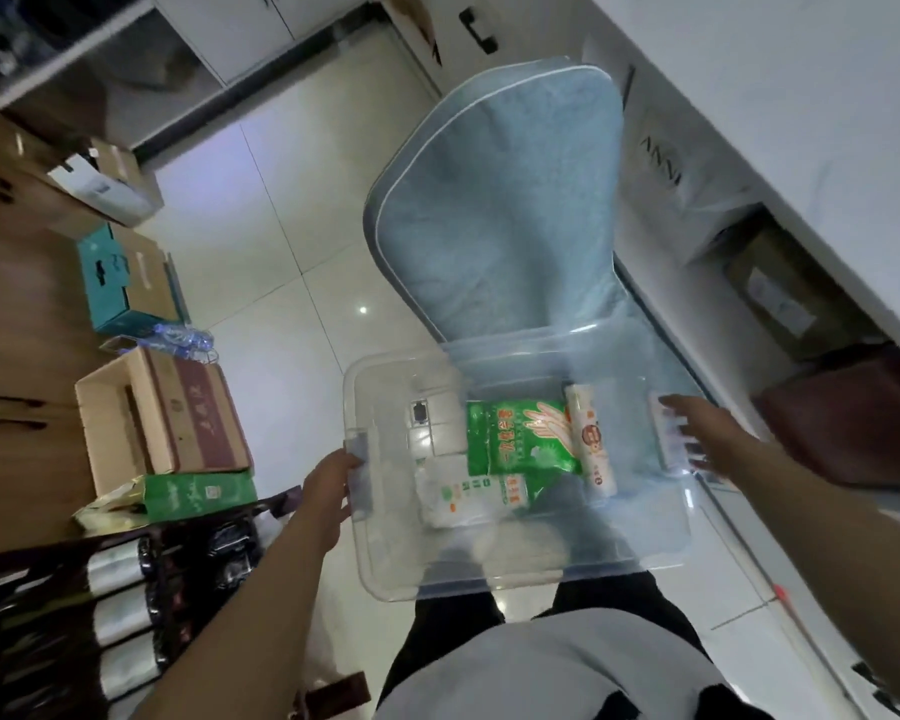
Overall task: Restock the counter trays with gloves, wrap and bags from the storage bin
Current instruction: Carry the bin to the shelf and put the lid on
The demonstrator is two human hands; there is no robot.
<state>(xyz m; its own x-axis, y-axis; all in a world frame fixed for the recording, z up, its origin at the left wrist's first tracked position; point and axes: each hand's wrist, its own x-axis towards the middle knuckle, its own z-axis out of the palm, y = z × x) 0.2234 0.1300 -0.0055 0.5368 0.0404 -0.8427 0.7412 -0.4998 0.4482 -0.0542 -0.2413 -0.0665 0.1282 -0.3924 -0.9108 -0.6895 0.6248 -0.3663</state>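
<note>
Carrying clear storage bin [396,574] at waist height over a blue chair [500,200]: left hand [328,483] clamped on one end handle, right hand [707,433] apparently curled round the other. Glove pack [515,433], wrap roll [591,449], bags [463,498] inside. Next: reaching the counter trays, unseen.

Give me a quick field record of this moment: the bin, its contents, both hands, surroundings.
bin: clear storage bin, carried at both ends, over the blue chair
contents: green glove pack; white roll right of it; white bag pack nearer the person
left hand: on left handle
right hand: on right handle
surroundings: cardboard boxes on the tiled floor at left
counter trays: not in view
</note>
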